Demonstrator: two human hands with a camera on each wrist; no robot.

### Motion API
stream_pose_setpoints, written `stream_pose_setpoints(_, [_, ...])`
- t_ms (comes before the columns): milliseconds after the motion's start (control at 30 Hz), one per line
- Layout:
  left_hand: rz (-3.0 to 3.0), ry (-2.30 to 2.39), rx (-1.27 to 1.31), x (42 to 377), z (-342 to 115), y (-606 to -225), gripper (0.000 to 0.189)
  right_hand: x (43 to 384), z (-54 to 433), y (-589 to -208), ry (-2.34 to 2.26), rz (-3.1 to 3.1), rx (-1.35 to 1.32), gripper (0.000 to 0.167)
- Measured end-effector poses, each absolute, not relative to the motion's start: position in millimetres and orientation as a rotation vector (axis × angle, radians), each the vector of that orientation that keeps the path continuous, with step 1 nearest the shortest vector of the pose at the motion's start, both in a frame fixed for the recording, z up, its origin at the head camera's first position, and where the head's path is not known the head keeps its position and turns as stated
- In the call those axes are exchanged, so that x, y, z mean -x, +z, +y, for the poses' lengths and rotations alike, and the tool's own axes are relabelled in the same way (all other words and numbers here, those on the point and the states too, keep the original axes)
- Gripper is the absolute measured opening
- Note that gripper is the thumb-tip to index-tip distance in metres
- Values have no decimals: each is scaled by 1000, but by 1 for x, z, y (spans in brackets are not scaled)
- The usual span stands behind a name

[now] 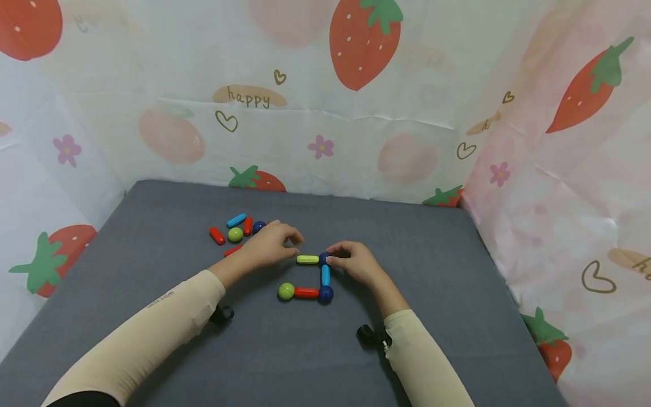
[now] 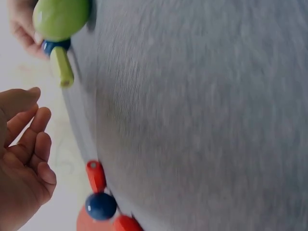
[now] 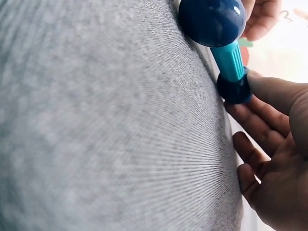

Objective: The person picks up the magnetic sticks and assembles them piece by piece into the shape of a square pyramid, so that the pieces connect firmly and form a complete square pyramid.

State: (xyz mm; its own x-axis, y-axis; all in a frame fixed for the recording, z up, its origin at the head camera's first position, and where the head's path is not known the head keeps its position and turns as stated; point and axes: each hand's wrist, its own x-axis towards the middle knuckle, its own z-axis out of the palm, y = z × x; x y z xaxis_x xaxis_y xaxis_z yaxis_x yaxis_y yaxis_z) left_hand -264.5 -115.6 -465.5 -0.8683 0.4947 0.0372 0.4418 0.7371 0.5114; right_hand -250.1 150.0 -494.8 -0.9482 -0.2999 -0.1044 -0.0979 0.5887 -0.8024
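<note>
Balls and rods are joined in a bracket shape on the grey cloth. In the head view it has a yellow-green rod (image 1: pixel 307 259) at the back, a dark blue ball at that corner, a light blue rod (image 1: pixel 325 275), another dark blue ball (image 1: pixel 325 294), a red rod (image 1: pixel 307 293) and a green ball (image 1: pixel 286 291). My right hand (image 1: pixel 358 263) pinches the back corner's dark blue ball (image 3: pixel 234 89) between thumb and fingers. Just left of the yellow-green rod's free end, my left hand (image 1: pixel 272 243) hovers with loosely bent fingers and nothing in them.
Loose pieces lie beyond my left hand: a blue rod (image 1: pixel 236 220), a green ball (image 1: pixel 235 234), a dark blue ball (image 1: pixel 259 226) and several red rods, one being (image 1: pixel 216 236). A strawberry-print curtain (image 1: pixel 356 124) surrounds the grey table (image 1: pixel 244 362).
</note>
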Motion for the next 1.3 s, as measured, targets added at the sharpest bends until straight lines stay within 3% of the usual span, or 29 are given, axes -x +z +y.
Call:
stream_pose_setpoints(767, [2981,827,-479,295,-186,-454,36,250,152,-497,-1297,2574,309,22])
stream_pose_setpoints(1300, [2923,696,-465,312,-197,-468,45,248,152,-495,-1297,2572,307,21])
